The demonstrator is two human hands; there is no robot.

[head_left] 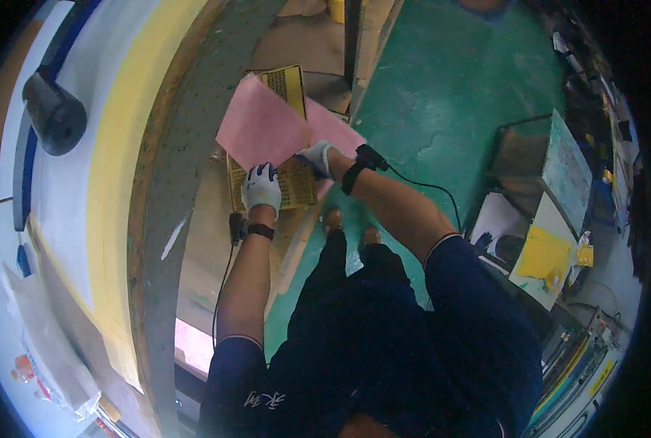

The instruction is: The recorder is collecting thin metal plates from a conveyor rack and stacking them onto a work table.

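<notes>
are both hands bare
No, the left hand and the right hand each wear a white glove while holding the pink sheet over the yellow crate.

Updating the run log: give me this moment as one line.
left hand: gloved, holds pink sheet | right hand: gloved, holds same sheet | under sheet: yellow crate | floor: green
</notes>
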